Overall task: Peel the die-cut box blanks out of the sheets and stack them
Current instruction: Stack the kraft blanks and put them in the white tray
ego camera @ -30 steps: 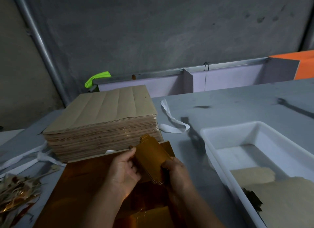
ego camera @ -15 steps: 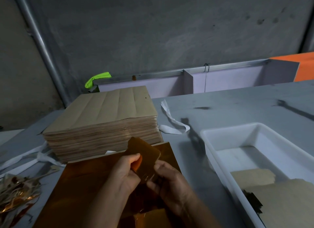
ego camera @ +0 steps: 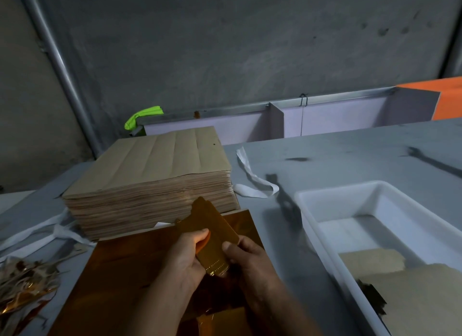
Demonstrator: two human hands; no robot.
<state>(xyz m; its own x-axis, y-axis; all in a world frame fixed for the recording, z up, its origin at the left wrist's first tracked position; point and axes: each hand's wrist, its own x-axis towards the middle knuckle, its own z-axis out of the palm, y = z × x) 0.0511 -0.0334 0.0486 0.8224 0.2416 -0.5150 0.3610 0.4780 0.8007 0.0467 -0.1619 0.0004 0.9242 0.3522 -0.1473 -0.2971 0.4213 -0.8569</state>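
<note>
A grey surface [ego camera: 350, 160] carries a tall stack of brown sheets [ego camera: 150, 175] at back left, a shiny gold sheet [ego camera: 130, 265] in front of it, and a white tub [ego camera: 307, 210] at right. Above the gold sheet, the left hand [ego camera: 185, 258] and right hand [ego camera: 250, 258] both pinch a small gold box blank [ego camera: 212, 225], which is tilted upward.

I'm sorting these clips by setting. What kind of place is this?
Probably a packaging or print-finishing workshop: a thick stack of creased brown card sheets sits on a grey worktable, the left hand and right hand grip a glossy gold die-cut blank, and shiny foil trimmings lie heaped nearby.
</note>
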